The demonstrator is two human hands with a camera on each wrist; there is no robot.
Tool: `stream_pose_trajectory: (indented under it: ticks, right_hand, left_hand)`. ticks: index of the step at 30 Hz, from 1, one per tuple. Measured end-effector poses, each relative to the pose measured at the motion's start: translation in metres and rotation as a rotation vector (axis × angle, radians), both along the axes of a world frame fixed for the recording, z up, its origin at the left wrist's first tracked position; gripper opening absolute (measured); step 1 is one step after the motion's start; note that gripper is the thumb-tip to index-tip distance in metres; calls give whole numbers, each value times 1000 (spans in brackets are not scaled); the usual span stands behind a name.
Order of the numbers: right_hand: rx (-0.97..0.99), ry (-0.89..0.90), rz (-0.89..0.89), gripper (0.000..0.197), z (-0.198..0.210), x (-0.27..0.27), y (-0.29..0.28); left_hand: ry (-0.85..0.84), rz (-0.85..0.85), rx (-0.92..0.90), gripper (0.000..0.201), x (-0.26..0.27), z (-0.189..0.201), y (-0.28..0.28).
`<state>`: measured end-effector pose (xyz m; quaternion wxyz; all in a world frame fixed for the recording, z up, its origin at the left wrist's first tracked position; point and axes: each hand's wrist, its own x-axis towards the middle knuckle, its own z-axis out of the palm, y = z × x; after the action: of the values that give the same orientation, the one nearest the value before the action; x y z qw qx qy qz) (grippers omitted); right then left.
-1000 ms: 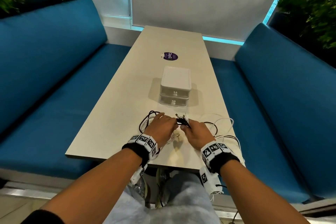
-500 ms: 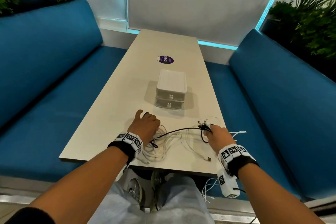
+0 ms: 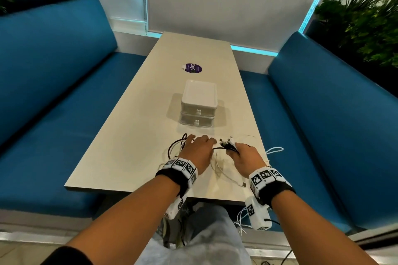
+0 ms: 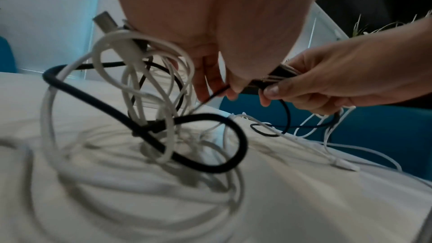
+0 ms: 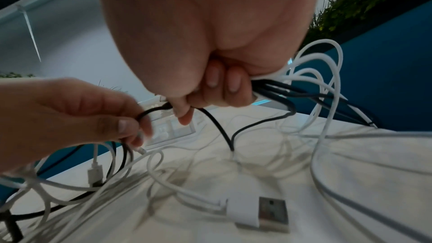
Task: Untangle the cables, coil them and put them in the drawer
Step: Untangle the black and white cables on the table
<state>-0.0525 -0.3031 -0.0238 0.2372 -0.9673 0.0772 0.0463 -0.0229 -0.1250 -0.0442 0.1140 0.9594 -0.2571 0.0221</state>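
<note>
Two hands on tangled cables — right hand gripping plug ends, left hand pinching a black strand.

The head view is evenly lit and fairly sharp at its centre; a cyan light strip glows along the wall base; the drawer box throws a soft shadow leftward on the counter; straight edges bow outward and the plants smear at the corners; both wrist views are dimmer, with motion blur on the near white cables and palms backlit
</note>
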Motion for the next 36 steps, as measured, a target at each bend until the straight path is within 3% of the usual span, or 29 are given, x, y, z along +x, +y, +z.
stream_pose_trajectory:
  ticks: [2,5,10,15,22,26,29,32,36]
  right_hand:
    - [-11,1,6,27,2,-1,-2]
    - [-49,17,35,25,2,-2,1]
    - [-76,15,48,24,1,-4,4]
    - [-136,39,-57,25,9,-2,-11]
    - [58,-126,-204,28,16,9,18]
    - [145,-232,-101,33,15,8,35]
    - [151,-209,37,34,9,5,47]
    - [14,-85,213,32,0,0,57]
    - [-117,-41,193,29,-5,1,61]
  left_hand:
    - [-12,-11,85,25,2,-1,3]
    - [-53,-7,232,32,2,-6,10]
    - [-15,45,206,31,13,-2,31]
    - [-31,80,298,23,26,3,63]
    - [-73,47,327,36,11,7,44]
    - [-109,9,346,32,5,2,39]
    - [-117,-6,336,25,2,2,36]
    - [-125,-26,307,22,-1,4,34]
    - [-118,-46,158,30,-3,6,34]
